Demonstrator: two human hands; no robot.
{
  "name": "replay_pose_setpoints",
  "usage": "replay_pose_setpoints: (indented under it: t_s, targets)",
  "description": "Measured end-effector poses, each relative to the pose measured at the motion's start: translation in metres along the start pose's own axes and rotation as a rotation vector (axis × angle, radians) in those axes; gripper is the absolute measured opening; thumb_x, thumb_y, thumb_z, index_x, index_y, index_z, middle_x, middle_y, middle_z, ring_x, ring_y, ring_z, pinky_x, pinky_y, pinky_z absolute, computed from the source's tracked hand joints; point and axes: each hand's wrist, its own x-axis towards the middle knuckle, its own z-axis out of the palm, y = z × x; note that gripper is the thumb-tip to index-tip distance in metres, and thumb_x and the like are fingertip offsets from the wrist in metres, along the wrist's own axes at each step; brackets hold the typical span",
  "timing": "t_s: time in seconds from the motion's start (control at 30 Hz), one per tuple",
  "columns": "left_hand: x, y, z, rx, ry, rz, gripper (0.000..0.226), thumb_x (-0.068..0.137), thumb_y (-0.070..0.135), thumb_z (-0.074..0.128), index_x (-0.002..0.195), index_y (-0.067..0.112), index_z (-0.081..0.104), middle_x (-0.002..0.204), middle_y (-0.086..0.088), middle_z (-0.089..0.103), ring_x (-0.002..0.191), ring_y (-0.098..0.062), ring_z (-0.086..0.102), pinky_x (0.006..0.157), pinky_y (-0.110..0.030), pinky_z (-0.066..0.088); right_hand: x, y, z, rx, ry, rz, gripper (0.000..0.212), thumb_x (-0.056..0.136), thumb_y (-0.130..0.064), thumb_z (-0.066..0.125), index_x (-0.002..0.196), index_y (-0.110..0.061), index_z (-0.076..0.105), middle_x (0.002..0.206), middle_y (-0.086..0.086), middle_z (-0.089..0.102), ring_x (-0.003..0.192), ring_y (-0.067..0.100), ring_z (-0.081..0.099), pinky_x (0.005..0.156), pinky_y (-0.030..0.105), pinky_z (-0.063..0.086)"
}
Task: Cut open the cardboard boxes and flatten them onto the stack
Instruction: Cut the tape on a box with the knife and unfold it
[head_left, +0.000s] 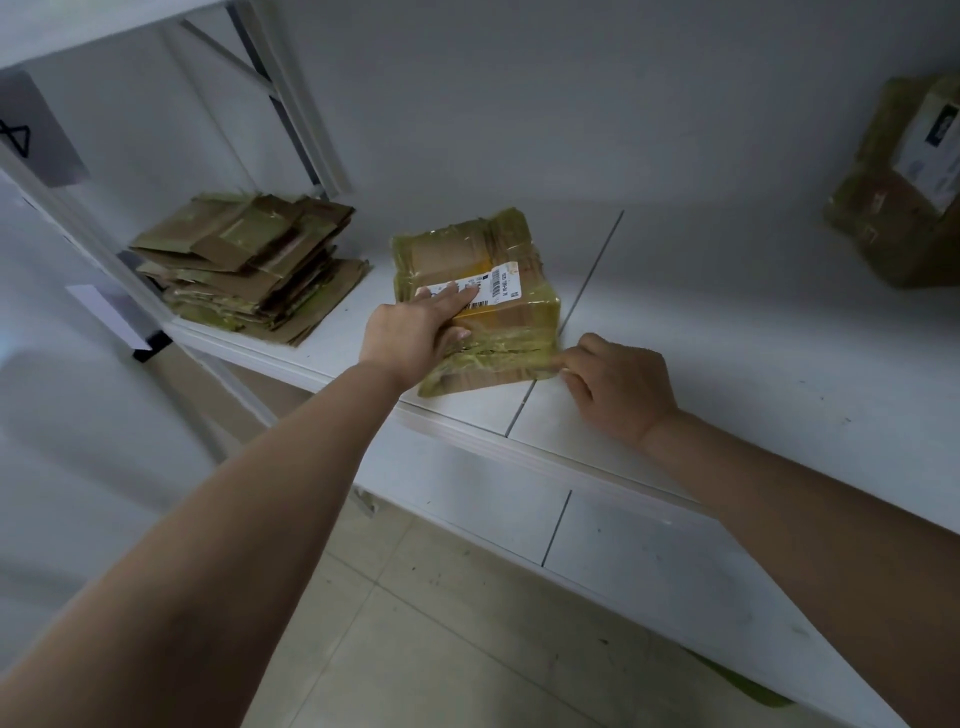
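Observation:
A small cardboard box, wrapped in yellowish tape with a white label on top, lies on the white shelf near its front edge. My left hand grips it: fingers spread over the label, thumb on the near side. My right hand rests on the shelf at the box's near right corner. Its fingers are curled and the fingertips touch that corner. Whether it holds a blade is hidden. The stack of flattened cardboard sits on the shelf to the left, apart from the box.
Another taped box with a label stands at the far right of the shelf. A white upright post with tags frames the left side. A lower shelf and a tiled floor lie below.

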Motion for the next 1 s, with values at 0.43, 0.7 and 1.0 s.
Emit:
replay_pose_setpoints:
  t_s: [0.43, 0.7, 1.0]
  targets:
    - [0.001, -0.009, 0.007, 0.015, 0.097, 0.041, 0.047, 0.1, 0.048, 0.039, 0.146, 0.04, 0.033, 0.143, 0.009, 0.051, 0.122, -0.021, 0.055, 0.075, -0.031, 0.043, 0.033, -0.042, 0.007, -0.168, -0.355, -0.031, 0.059, 0.086, -0.018, 0.061, 0.139, -0.023, 0.036, 0.126, -0.002, 0.053, 0.083, 0.029, 0.063, 0.067, 0.033, 0.047]
    - [0.0, -0.014, 0.008, -0.013, 0.101, 0.054, 0.049, 0.098, 0.052, 0.039, 0.146, 0.042, 0.033, 0.144, 0.011, 0.049, 0.124, -0.019, 0.054, 0.076, -0.032, 0.044, 0.033, -0.047, 0.002, -0.11, -0.535, -0.008, 0.058, 0.09, -0.025, 0.057, 0.143, -0.031, 0.035, 0.137, -0.007, 0.043, 0.1, 0.024, 0.058, 0.082, 0.033, 0.046]
    - [0.004, -0.018, 0.007, -0.057, 0.024, 0.047, 0.058, 0.093, 0.06, 0.041, 0.147, 0.041, 0.029, 0.145, 0.007, 0.047, 0.116, -0.026, 0.058, 0.081, -0.036, 0.046, 0.014, -0.044, 0.003, -0.119, -0.549, -0.027, 0.064, 0.089, -0.02, 0.053, 0.147, -0.033, 0.027, 0.136, -0.007, 0.037, 0.077, 0.02, 0.052, 0.063, 0.026, 0.037]
